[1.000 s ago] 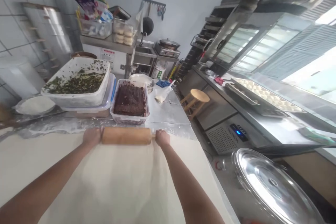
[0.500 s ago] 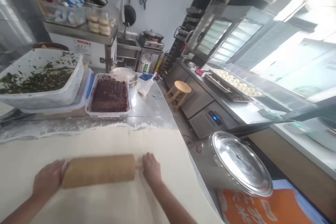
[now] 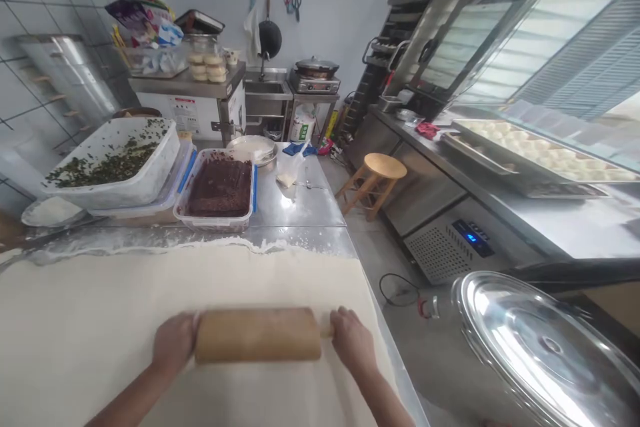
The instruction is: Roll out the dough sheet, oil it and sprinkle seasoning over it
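Observation:
A wide sheet of pale dough (image 3: pixel 150 287) covers the near part of the metal table, its far edge ragged and floury. On top of it lies a thick wooden rolling pin (image 3: pixel 257 335), slightly blurred. My left hand (image 3: pixel 173 343) is closed at the pin's left end, and the handle there is hidden by the fingers. At the other end my right hand (image 3: pixel 353 340) wraps round the thin handle, a short piece of which shows beside the barrel.
Beyond the dough stand a tub of dark red-brown paste (image 3: pixel 220 187) and a white tub of chopped greens (image 3: pixel 115 163). A wooden stool (image 3: pixel 385 165) and a lidded steel pot (image 3: pixel 545 340) are to the right of the table. Trays of pale dough pieces (image 3: pixel 540 143) rest on the right counter.
The view has turned left, so surroundings sit further right in the picture. Both hands still grip the rolling pin, which now lies nearer the dough's right edge.

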A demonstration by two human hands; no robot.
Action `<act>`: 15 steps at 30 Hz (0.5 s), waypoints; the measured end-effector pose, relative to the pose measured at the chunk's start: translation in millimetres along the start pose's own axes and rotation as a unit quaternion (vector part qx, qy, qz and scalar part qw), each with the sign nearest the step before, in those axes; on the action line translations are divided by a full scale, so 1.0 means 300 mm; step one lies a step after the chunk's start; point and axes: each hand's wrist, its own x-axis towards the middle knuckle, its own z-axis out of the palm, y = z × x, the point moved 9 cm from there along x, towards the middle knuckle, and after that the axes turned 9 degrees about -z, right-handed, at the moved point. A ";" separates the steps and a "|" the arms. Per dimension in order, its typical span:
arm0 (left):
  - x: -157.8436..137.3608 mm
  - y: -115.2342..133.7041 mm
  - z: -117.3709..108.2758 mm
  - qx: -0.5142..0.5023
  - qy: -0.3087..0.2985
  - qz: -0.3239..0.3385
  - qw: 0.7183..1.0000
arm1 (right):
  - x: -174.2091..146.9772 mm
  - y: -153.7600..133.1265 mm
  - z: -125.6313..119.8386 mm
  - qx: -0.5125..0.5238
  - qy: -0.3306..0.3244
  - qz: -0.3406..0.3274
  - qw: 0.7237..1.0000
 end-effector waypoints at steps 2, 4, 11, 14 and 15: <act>0.158 0.105 -0.054 0.048 0.020 -0.017 0.999 | 0.187 0.059 -0.046 -0.030 -0.001 -0.001 1.000; 0.309 0.155 -0.102 0.074 0.034 -0.036 0.996 | 0.371 0.082 -0.080 -0.042 -0.002 -0.001 0.999; 0.521 0.179 -0.154 0.103 0.072 -0.075 0.989 | 0.704 0.095 -0.154 -0.025 -0.018 -0.008 0.999; 0.405 0.158 -0.091 0.111 0.091 -0.001 0.990 | 0.561 0.111 -0.120 -0.018 0.008 -0.011 1.000; 0.345 0.139 -0.057 0.114 0.088 0.025 0.989 | 0.472 0.111 -0.098 -0.012 0.024 -0.014 1.000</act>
